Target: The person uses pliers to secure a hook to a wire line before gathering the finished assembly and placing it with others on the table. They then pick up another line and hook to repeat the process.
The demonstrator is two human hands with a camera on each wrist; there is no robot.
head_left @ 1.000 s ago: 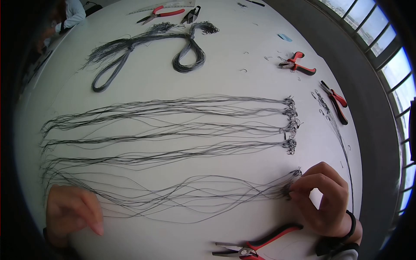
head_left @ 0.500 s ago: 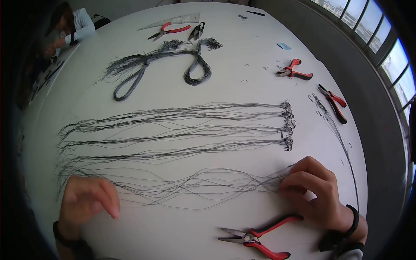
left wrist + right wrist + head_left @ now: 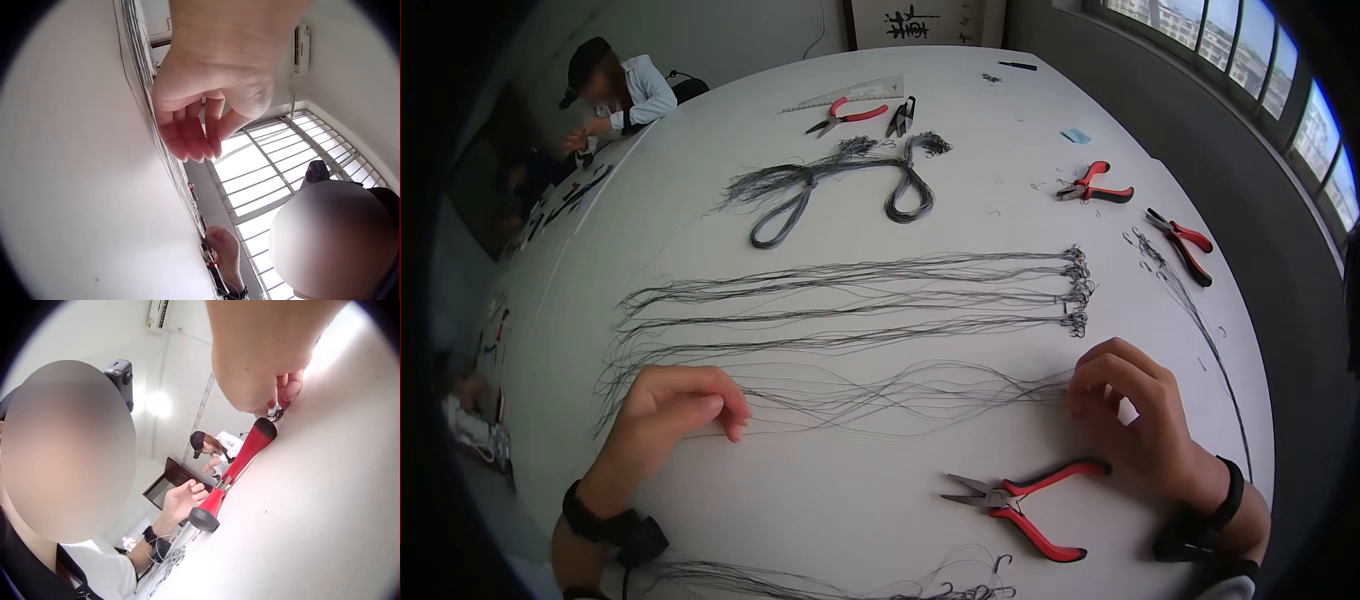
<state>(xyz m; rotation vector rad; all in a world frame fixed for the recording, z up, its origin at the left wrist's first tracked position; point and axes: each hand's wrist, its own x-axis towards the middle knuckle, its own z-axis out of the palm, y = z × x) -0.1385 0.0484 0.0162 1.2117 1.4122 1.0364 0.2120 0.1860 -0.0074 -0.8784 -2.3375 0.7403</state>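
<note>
A loose row of thin dark fishing lines [image 3: 900, 400] runs across the white table between both hands. My right hand [image 3: 1135, 405] is at its right end, thumb and fingers bent together over the fishing hooks [image 3: 275, 415], which the hand mostly hides in the head view. Over the left end of the lines hovers my left hand [image 3: 680, 400], palm down, fingers loosely bent; in the left wrist view its thumb stands apart from the fingers with nothing between. Red-handled pliers [image 3: 998, 497] lie with spread jaws just in front of the right hand.
Beyond lie several straight rows of hooked lines [image 3: 850, 297] and tied, looped bundles [image 3: 912, 200]. More pliers [image 3: 1095, 190], snips [image 3: 902, 118] and a ruler [image 3: 855, 95] are farther back. Another hooked bundle [image 3: 800, 580] crosses the near edge. A person [image 3: 640, 90] sits far left.
The head view has tilted up, showing more of the far room and the near bundle. My left hand has shifted right along the lines; the right hand stays at the hook end.
</note>
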